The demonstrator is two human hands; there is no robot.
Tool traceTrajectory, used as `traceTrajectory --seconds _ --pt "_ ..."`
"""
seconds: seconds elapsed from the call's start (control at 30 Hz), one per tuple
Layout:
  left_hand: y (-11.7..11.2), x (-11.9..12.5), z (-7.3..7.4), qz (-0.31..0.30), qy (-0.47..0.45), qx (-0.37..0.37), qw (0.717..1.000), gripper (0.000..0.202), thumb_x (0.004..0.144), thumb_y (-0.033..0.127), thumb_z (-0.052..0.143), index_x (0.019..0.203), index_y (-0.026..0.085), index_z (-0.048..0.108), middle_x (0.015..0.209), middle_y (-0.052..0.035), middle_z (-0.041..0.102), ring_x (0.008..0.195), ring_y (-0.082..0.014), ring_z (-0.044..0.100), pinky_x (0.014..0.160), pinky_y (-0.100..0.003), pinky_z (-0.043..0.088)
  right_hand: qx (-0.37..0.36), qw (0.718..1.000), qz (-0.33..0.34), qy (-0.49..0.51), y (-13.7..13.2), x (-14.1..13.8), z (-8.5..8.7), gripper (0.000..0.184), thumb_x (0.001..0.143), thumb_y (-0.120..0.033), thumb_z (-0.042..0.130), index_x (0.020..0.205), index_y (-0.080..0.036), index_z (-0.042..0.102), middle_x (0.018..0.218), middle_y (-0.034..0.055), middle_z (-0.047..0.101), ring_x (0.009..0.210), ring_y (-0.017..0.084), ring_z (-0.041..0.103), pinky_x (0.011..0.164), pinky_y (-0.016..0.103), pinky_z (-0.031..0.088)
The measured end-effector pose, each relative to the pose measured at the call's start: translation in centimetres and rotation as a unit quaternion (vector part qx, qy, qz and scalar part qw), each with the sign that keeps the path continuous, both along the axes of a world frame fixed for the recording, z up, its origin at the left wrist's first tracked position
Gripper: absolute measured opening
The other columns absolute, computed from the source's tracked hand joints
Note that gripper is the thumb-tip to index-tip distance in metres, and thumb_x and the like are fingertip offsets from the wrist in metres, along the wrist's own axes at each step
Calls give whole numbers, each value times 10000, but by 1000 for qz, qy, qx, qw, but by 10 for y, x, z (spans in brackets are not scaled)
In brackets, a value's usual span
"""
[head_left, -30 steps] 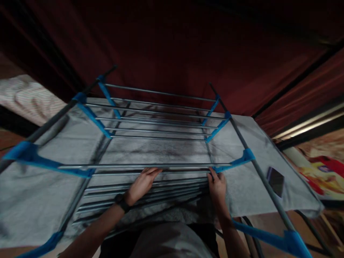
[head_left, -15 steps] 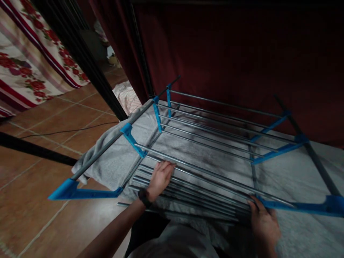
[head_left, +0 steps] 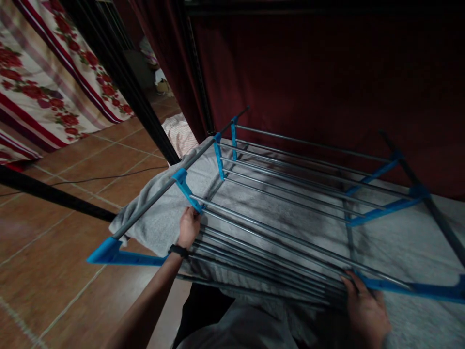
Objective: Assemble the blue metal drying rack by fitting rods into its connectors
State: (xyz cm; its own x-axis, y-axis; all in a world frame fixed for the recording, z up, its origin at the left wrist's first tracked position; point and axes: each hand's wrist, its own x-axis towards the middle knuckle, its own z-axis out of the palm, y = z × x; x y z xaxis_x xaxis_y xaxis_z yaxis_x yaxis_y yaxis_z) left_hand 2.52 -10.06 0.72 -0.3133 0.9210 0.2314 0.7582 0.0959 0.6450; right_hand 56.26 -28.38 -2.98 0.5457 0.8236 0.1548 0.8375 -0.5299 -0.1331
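A rack of grey metal tubes with blue plastic brackets lies on a grey blanket. My left hand (head_left: 189,228), with a dark band at the wrist, has its fingers closed around the lower end of a left blue bracket (head_left: 186,189), where a thin metal rod (head_left: 254,233) meets it. My right hand (head_left: 367,303) is closed at the rod's other end, beside the right front blue bracket (head_left: 417,289); its fingertips are partly in shadow. Several loose metal rods (head_left: 254,264) lie side by side between my hands and my body.
The grey blanket (head_left: 160,218) covers the surface under the rack. Black posts (head_left: 145,106) stand at the left, and a dark red curtain (head_left: 308,72) hangs behind. Beyond lie the tiled floor (head_left: 72,232) with a cable (head_left: 109,178) and a floral curtain (head_left: 47,82).
My left hand has slid left along the rod, from its middle part to the bracket. My right hand stays at the right end. The view has shifted slightly.
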Motion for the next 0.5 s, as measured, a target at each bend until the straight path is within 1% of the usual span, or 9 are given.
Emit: traceTrajectory --seconds 0.07,0.13,0.23,0.3,0.4,0.5 --pt "2 3 -2 19 -2 -4 1000 144 724 65 536 681 200 510 731 -29 514 753 -204 517 735 -326 445 5 1000 7 -3 0 2 -1 528 1008 -553 384 1376 -282 649 1096 155 678 753 260 617 596 345 458" --pt "5 5 -3 30 -23 -2 999 132 706 85 567 669 201 517 712 -26 516 751 -204 511 747 -333 451 10 999 30 -6 0 3 -2 520 1012 -539 387 1362 -268 659 1059 150 682 779 265 620 608 344 461" --pt "8 9 -3 40 -91 19 995 72 679 142 618 719 195 590 735 -30 554 792 -216 531 807 -360 472 17 999 46 -18 0 4 -3 520 1018 -522 376 1363 -252 657 1013 148 690 804 278 619 619 353 465" --pt "10 10 -3 39 -131 25 990 116 661 162 628 772 191 643 742 -32 585 831 -229 551 834 -372 477 16 998 51 -25 0 6 -5 521 1015 -523 382 1359 -249 660 980 145 693 798 282 617 620 359 466" --pt "11 10 -1 25 -195 1 981 170 637 192 657 804 183 680 701 -18 610 804 -229 575 784 -359 484 19 998 57 -23 0 10 -9 509 1001 -527 409 1331 -249 679 948 136 699 792 283 615 631 367 476" --pt "13 7 3 14 -275 -28 961 233 608 261 737 816 169 686 679 -8 627 739 -213 591 717 -337 479 19 997 77 -9 0 13 -9 491 996 -499 412 1308 -244 692 974 129 723 836 297 616 643 377 486"
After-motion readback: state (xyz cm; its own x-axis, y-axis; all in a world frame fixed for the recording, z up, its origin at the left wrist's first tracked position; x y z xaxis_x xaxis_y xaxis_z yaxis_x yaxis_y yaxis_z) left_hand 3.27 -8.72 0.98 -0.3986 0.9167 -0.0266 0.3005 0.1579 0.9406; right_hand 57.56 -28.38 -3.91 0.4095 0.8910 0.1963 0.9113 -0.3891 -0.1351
